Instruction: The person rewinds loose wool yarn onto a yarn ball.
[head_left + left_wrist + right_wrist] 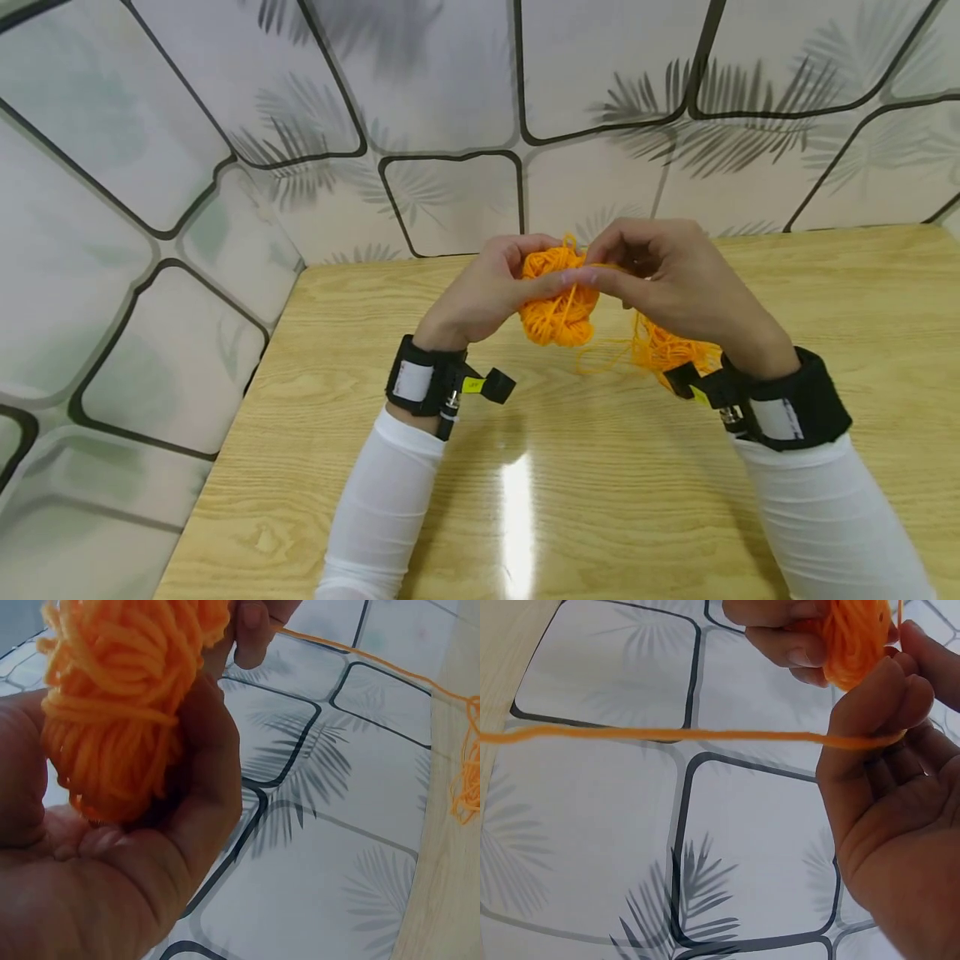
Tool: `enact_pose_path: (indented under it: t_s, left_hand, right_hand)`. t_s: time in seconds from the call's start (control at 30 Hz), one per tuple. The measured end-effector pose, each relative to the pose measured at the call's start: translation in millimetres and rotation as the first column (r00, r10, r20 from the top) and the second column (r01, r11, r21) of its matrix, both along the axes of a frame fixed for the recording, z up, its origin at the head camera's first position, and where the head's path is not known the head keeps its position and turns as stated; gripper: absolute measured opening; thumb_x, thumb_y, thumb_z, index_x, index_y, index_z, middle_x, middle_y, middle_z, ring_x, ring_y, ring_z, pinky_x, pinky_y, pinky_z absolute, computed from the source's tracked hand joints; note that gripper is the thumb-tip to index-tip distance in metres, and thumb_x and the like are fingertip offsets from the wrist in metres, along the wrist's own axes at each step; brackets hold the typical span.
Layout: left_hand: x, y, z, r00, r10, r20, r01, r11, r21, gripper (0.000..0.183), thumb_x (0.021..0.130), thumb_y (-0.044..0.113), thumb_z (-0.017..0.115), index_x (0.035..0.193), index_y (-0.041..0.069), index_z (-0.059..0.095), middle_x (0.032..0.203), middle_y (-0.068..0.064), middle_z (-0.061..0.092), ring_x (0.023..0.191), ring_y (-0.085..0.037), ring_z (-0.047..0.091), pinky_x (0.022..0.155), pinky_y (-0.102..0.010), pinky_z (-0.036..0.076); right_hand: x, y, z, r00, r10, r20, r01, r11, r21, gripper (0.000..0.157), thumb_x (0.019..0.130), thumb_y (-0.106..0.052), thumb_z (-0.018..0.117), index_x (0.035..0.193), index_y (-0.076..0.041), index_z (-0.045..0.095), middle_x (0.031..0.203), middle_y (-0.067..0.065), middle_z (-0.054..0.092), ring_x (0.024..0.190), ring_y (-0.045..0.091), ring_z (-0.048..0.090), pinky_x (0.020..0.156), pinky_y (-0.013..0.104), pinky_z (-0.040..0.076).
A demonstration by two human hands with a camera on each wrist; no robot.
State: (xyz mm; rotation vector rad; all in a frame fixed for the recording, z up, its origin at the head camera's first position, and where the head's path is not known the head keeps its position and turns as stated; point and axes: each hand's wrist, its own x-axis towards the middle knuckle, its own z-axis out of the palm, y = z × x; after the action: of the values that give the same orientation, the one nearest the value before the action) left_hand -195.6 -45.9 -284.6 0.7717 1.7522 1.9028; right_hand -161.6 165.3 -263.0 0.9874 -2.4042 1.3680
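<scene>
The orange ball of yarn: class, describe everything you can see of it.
The orange ball of yarn looks soft, a chunky, uneven bundle of wound turns, some crossing others as a band. It is held above the tabletop, the left hand curled around it. At its side, the right hand pinches an orange strand, which runs toward a loose tangle of yarn on the tabletop.

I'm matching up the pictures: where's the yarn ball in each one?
Head: ball just right of the middle.
Left wrist: ball at the top left.
Right wrist: ball at the top right.
Shared landmark: the leafy wall.
</scene>
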Motion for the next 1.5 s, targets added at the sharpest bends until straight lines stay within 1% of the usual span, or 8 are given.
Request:
enact_pose_path:
  t_s: [0.33, 0.57, 0.73, 0.9, 1.0, 1.13, 1.33, 1.5]
  left_hand:
    - [6.1, -2, 3.7, 0.985, -0.149, -0.087, 0.144, 0.987, -0.065, 0.035, 0.089, 0.016, 0.059, 0.122, 0.006, 0.053, 0.098, -0.020, 0.060, 0.081, -0.030, 0.060, 0.076, -0.045, 0.049]
    - [13.3, 0, 10.5, 0.976, -0.218, -0.010, 0.216, 0.972, -0.096, 0.051, 0.089, 0.017, 0.059, 0.134, 0.014, 0.034, 0.082, -0.020, 0.062, 0.070, -0.031, 0.061, 0.069, -0.046, 0.050]
    - [14.6, -2, 13.1, 0.980, -0.157, 0.123, 0.157, 0.988, 0.012, 0.061, 0.085, 0.008, 0.062, 0.136, 0.016, 0.030, 0.095, -0.021, 0.061, 0.082, -0.030, 0.062, 0.078, -0.048, 0.048]
    - [10.0, -1, 13.1, 0.967, -0.009, 0.253, -0.034, 0.986, 0.162, 0.059, 0.084, 0.004, 0.062, 0.134, 0.014, 0.033, 0.108, -0.019, 0.056, 0.092, -0.025, 0.058, 0.085, -0.042, 0.046]
    - [4.6, 0, 12.7, 0.941, 0.134, 0.312, -0.215, 0.946, 0.244, 0.060, 0.082, 0.006, 0.065, 0.133, 0.011, 0.033, 0.115, -0.019, 0.053, 0.099, -0.024, 0.056, 0.090, -0.038, 0.044]
    - [-2.0, 0, 11.0, 0.880, 0.301, 0.368, -0.429, 0.837, 0.340, 0.061, 0.078, 0.006, 0.069, 0.128, 0.006, 0.035, 0.122, -0.020, 0.050, 0.106, -0.026, 0.054, 0.091, -0.037, 0.043]
    - [-6.8, 0, 9.2, 0.798, 0.422, 0.430, -0.591, 0.687, 0.422, 0.064, 0.076, 0.009, 0.073, 0.127, 0.001, 0.034, 0.124, -0.018, 0.049, 0.110, -0.026, 0.053, 0.090, -0.036, 0.044]
    - [-6.9, 2, 5.1, 0.735, 0.586, 0.341, -0.678, 0.649, 0.344, 0.063, 0.076, 0.013, 0.073, 0.125, 0.008, 0.035, 0.114, -0.019, 0.056, 0.100, -0.027, 0.059, 0.082, -0.037, 0.048]
  right_hand:
    - [-6.9, 1, -4.3, 0.999, -0.037, 0.007, 0.038, 0.982, -0.184, 0.010, 0.082, -0.008, 0.066, 0.092, -0.008, 0.063, 0.075, 0.007, 0.057, 0.056, 0.018, 0.050, 0.048, 0.027, 0.043]
    - [-16.0, -7, -15.3, 0.999, -0.046, -0.012, 0.041, 0.957, -0.286, 0.008, 0.083, -0.005, 0.064, 0.091, -0.005, 0.063, 0.075, 0.008, 0.057, 0.051, 0.017, 0.047, 0.046, 0.027, 0.043]
    - [-21.6, -17, -25.4, 0.996, -0.091, -0.004, 0.085, 0.945, -0.315, 0.009, 0.086, -0.008, 0.062, 0.091, -0.001, 0.058, 0.074, 0.009, 0.056, 0.052, 0.017, 0.044, 0.046, 0.027, 0.039]
    - [-26.1, -27, -37.9, 0.988, -0.154, 0.028, 0.156, 0.957, -0.244, 0.021, 0.094, -0.025, 0.051, 0.089, -0.006, 0.058, 0.072, 0.005, 0.055, 0.054, 0.018, 0.044, 0.049, 0.028, 0.037]
    - [-25.7, -29, -41.6, 0.992, -0.114, 0.043, 0.120, 0.982, -0.146, 0.025, 0.097, -0.027, 0.044, 0.092, -0.008, 0.059, 0.072, 0.005, 0.054, 0.055, 0.017, 0.045, 0.051, 0.028, 0.039]
    - [-23.1, -30, -42.9, 0.998, -0.041, 0.046, 0.038, 0.998, 0.059, 0.022, 0.099, -0.023, 0.041, 0.097, -0.011, 0.059, 0.073, 0.002, 0.054, 0.055, 0.015, 0.045, 0.050, 0.029, 0.039]
    - [-16.9, -35, -41.2, 0.997, 0.025, 0.067, -0.042, 0.965, 0.259, 0.025, 0.098, -0.033, 0.043, 0.095, -0.016, 0.061, 0.070, 0.000, 0.052, 0.052, 0.014, 0.043, 0.048, 0.029, 0.037]
    - [-7.6, -37, -32.8, 0.999, 0.044, -0.009, -0.038, 0.938, 0.344, 0.023, 0.095, -0.037, 0.048, 0.086, -0.019, 0.059, 0.064, -0.006, 0.047, 0.053, 0.011, 0.044, 0.049, 0.028, 0.037]
